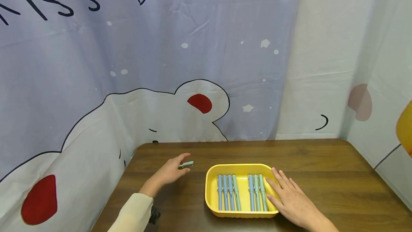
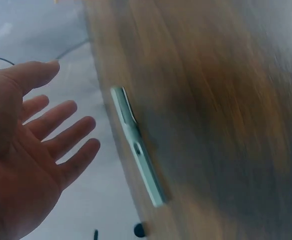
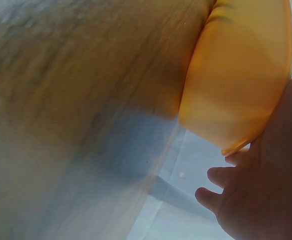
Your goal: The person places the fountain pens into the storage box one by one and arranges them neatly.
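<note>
A light green pen (image 2: 135, 142) with a clip lies on the wooden table. My left hand (image 1: 168, 171) is beside this pen (image 1: 186, 164), thumb and fingers spread; in the left wrist view the hand (image 2: 40, 150) is apart from it. My right hand (image 1: 294, 201) has straight fingers over the right rim of a yellow tray (image 1: 210, 205). In the right wrist view the fingers (image 3: 221, 177) are at the tray's edge (image 3: 236, 75). Inside the tray stand two rows of pens: several blue and green ones (image 1: 226, 192) at left, three (image 1: 256, 192) at right.
The brown wooden table (image 1: 334, 174) has rounded far corners. A printed curtain (image 1: 206, 46) hangs directly behind it and along both sides. Something small and black (image 1: 154, 215) shows beside the left sleeve (image 1: 133, 212).
</note>
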Available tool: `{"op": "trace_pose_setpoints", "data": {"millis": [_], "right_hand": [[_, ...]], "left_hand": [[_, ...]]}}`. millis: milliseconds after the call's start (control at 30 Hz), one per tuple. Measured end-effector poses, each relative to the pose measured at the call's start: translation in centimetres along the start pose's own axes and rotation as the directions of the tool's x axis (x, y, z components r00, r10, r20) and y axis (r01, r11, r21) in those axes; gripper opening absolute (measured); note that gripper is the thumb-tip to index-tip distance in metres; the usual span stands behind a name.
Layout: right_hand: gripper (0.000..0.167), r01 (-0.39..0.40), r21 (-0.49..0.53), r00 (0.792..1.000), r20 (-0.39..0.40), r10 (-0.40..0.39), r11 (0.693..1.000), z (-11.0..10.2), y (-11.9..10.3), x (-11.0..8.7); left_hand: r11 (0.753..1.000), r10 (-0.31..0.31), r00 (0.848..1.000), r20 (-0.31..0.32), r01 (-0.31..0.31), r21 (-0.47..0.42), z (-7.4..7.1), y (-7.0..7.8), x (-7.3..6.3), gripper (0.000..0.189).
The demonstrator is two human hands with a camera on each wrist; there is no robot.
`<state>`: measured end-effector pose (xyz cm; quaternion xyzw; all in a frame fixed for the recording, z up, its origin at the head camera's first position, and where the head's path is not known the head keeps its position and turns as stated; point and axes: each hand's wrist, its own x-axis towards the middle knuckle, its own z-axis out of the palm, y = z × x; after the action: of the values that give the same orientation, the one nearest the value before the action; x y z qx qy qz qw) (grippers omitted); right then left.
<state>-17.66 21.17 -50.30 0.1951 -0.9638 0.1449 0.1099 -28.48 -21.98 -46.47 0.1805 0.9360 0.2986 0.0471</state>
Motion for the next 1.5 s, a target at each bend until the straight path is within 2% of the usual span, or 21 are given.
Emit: {"op": "trace_pose_setpoints", "data": {"millis": [200, 367, 467, 667, 767, 967, 1300, 1500], "right_hand": [[0.052, -0.006, 0.007, 1.0, 0.006, 0.006, 1.0, -0.1, 0.0, -0.1], [0.052, -0.009, 0.009, 1.0, -0.001, 0.009, 1.0, -0.1, 0.0, -0.1], [0.052, -0.009, 0.009, 1.0, -0.001, 0.009, 1.0, 0.0, 0.0, -0.1], [0.053, -0.015, 0.014, 1.0, 0.008, 0.015, 1.0, 0.0, 0.1, -0.1], [0.052, -0.015, 0.015, 1.0, 0.006, 0.015, 1.0, 0.0, 0.1, -0.1], [0.052, -0.014, 0.016, 1.0, 0.008, 0.014, 1.0, -0.1, 0.0, -0.1], [0.052, -0.006, 0.006, 1.0, 0.006, 0.005, 1.0, -0.1, 0.0, 0.0], [0.053, -0.003, 0.003, 1.0, 0.013, 0.003, 1.0, -0.1, -0.1, 0.2]], "left_hand": [[0.993, 0.0, 0.999, -0.034, 0.004, 0.115, 0.1, -1.2, 0.2, 0.056], [0.972, -0.005, 0.998, -0.063, 0.02, 0.234, 0.5, -2.3, 0.4, 0.053], [0.946, -0.006, 0.997, -0.082, 0.032, 0.322, 0.9, -3.1, 0.5, 0.051], [0.877, -0.008, 0.994, -0.111, 0.061, 0.477, 1.6, -3.9, 1.1, 0.05], [0.858, -0.026, 0.993, -0.113, 0.08, 0.507, 1.8, -4.1, 1.3, 0.049], [0.844, -0.04, 0.992, -0.121, 0.098, 0.527, 2.1, -4.4, 1.6, 0.035], [0.831, -0.021, 0.994, -0.11, 0.078, 0.551, 2.6, -4.9, 2.0, 0.028], [0.826, 0.027, 0.991, -0.13, 0.051, 0.561, 2.6, -5.6, 2.0, 0.022]]}}
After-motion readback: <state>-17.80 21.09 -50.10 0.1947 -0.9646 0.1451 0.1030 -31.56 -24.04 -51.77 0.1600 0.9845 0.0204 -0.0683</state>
